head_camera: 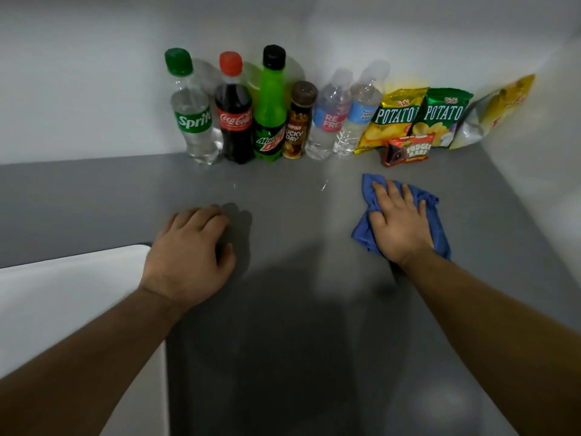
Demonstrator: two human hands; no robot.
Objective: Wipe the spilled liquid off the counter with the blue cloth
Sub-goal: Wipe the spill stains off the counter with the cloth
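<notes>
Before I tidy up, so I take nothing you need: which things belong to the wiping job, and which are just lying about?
Job: blue cloth under the right hand, spilled droplets, counter.
Lying about: Sprite bottle, Coca-Cola bottle, Mountain Dew bottle, Lucky Day bottle, two water bottles, two potato chip bags, fudge bar pack, yellow bag.

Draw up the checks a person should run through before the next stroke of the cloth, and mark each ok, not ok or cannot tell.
1. Cloth under control: ok. The right hand lies flat on the cloth.
2. Spill found: ok. Drops glint on the counter left of the cloth, unwiped.
3. Path to the drops: ok. Bare counter lies between.
4. Left hand out of the way: ok. It rests on the counter, nearer than the drops.
5. Bottles clear of the stroke: ok. They stand behind the drops, by the wall.
6. Cloth dry enough: cannot tell.
</notes>
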